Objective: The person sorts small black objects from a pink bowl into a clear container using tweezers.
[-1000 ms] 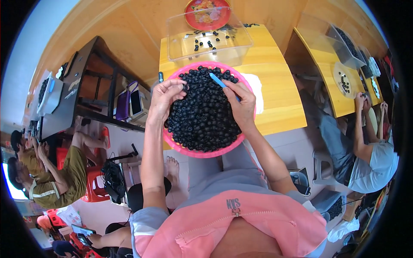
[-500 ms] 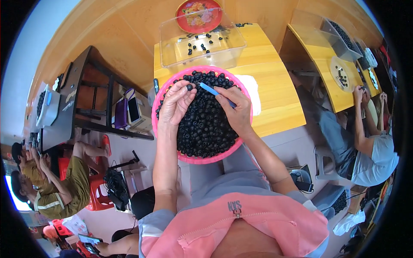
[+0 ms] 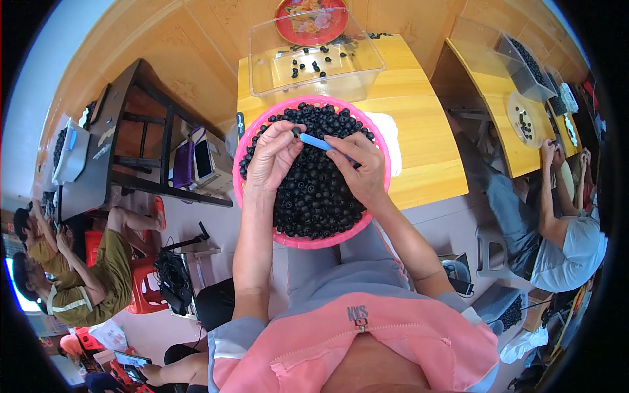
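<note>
Noted mid-step: left hand (image 3: 272, 157) pinching one small black bead (image 3: 296, 133) over pink basket (image 3: 313, 171) on lap by bench (image 3: 419, 164), right hand (image 3: 360, 171) gripping blue tool (image 3: 321, 142) w/ tip at bead; next move judged to need steady tip alignment.

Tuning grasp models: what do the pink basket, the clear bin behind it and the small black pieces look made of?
Pink basket: likely moulded plastic, perforated wall. Clear bin: see-through glossy plastic, probably rigid. Black pieces: matte, round with centre holes, rubber or plastic; cannot tell which.
</note>
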`<action>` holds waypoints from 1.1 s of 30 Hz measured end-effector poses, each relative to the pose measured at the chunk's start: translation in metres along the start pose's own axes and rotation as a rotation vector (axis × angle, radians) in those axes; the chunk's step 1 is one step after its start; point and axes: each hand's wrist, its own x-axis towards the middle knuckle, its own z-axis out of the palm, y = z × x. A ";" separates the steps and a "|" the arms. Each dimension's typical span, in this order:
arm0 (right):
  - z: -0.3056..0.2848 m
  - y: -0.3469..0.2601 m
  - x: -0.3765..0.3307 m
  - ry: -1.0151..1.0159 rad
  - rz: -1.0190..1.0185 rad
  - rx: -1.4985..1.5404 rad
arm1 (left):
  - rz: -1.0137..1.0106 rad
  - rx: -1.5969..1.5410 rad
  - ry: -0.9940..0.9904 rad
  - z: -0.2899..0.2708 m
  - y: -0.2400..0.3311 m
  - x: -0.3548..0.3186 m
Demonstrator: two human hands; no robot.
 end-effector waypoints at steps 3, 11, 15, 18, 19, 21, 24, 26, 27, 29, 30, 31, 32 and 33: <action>0.000 -0.001 0.000 0.004 0.005 -0.009 | 0.001 0.010 -0.004 0.001 0.000 0.000; -0.001 -0.003 0.000 -0.038 0.086 -0.006 | -0.004 -0.020 -0.004 0.001 0.000 -0.001; -0.001 -0.003 0.000 -0.036 0.079 0.005 | 0.009 0.002 0.014 -0.001 0.000 -0.002; -0.002 -0.002 -0.001 -0.044 0.075 -0.008 | 0.021 0.008 -0.017 -0.005 0.000 -0.002; -0.002 -0.003 -0.001 -0.041 0.072 -0.007 | 0.022 0.010 -0.020 -0.004 0.001 -0.002; -0.002 -0.004 -0.001 -0.040 0.086 0.015 | 0.012 -0.002 -0.026 -0.003 0.001 -0.003; -0.001 0.010 0.003 0.075 0.051 -0.086 | -0.004 -0.067 -0.184 0.003 0.001 -0.004; -0.001 0.009 0.004 0.091 0.040 -0.070 | 0.012 -0.040 -0.133 0.003 0.000 -0.004; -0.001 0.008 0.005 0.101 0.029 -0.053 | 0.030 -0.015 -0.077 0.002 0.000 -0.004; 0.000 0.006 0.002 0.087 0.030 -0.026 | 0.038 -0.019 -0.052 -0.001 0.001 -0.004; -0.001 0.005 0.003 0.074 0.005 -0.003 | 0.044 -0.024 -0.027 -0.001 0.002 -0.004; -0.001 0.003 0.003 0.060 -0.019 0.020 | 0.044 -0.025 -0.025 -0.001 0.002 -0.004; -0.002 0.001 0.003 0.060 -0.019 0.019 | 0.047 -0.014 -0.007 0.000 0.003 -0.003; -0.002 -0.001 0.002 0.010 0.025 0.027 | 0.050 -0.003 0.012 0.000 0.003 -0.003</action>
